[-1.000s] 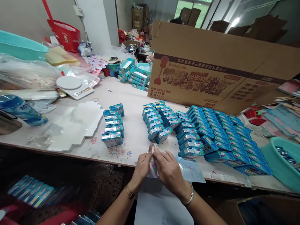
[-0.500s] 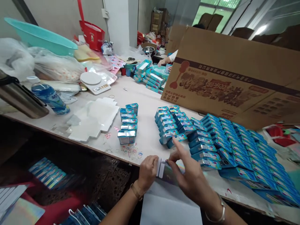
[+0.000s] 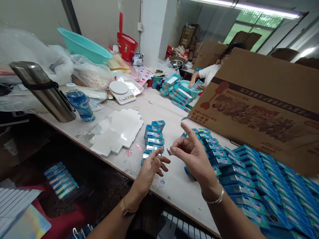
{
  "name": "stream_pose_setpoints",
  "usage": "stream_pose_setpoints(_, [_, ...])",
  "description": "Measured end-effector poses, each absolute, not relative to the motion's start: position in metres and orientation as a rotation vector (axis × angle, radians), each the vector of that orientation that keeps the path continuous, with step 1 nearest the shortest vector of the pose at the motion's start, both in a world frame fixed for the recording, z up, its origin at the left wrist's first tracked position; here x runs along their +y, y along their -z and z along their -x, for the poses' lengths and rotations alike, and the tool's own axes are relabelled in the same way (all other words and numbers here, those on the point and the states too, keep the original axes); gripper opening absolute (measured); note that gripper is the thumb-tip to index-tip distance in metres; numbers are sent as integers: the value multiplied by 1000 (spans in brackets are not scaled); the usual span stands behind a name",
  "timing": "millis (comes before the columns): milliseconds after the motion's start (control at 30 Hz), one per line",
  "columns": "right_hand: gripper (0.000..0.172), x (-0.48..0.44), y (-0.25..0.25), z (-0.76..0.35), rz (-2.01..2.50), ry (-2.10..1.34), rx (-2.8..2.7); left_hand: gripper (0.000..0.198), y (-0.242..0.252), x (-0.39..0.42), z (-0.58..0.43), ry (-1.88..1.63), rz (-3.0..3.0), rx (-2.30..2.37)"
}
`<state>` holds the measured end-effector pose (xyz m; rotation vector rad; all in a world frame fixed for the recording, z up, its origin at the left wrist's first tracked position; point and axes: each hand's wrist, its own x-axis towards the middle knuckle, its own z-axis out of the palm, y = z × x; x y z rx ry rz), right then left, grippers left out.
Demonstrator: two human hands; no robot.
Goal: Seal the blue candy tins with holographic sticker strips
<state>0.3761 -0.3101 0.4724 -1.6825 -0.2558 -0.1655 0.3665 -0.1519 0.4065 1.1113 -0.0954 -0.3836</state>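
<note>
My right hand [image 3: 191, 154] is raised above the table, thumb and a finger pinched on a small shiny sticker [image 3: 170, 152], index finger pointing up. My left hand [image 3: 151, 167] hovers just below and left of it, fingers loosely curled and apart, holding nothing. A short row of small blue boxes [image 3: 153, 137] lies right behind my left hand. A large spread of the same blue boxes [image 3: 249, 179] covers the table to the right of my right hand.
A flat white die-cut card [image 3: 117, 131], a steel flask [image 3: 43, 89], a water bottle [image 3: 81, 104], a white scale [image 3: 121, 91] and a teal basin [image 3: 83, 48] stand left. A big cardboard box [image 3: 261, 106] stands behind. Another person's hands [image 3: 196, 83] work at the far end.
The view swung left. My hands left the holographic sheet at the table edge and rose; the right now pinches a small sticker, and the left has let go and opened.
</note>
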Motion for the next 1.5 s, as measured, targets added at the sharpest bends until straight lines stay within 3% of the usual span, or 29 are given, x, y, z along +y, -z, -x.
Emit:
stream_pose_setpoints(267, [79, -297, -477, -399, 1478, 68, -77, 62, -415, -146, -392, 459, -930, 65])
stream_pose_setpoints(533, [76, -273, -451, -446, 1686, 411, -54, 34, -416, -128, -458, -56, -1457, 21])
stream_pose_setpoints(667, [73, -253, -425, -489, 1795, 569, 37, 30, -415, -113, -515, -172, -1733, -12])
stream_pose_setpoints(867, [74, -251, -404, -513, 1951, 495, 111, 29, -399, -105, -547, -73, -1941, -1])
stream_pose_setpoints(1233, [72, -256, -391, -519, 2203, 423, 140, 30, -369, -111, -546, -29, -1844, 49])
stream_pose_setpoints(1500, [72, -254, -384, -521, 2375, 491, 44, 42, -346, -127, -536, 59, -1640, 143])
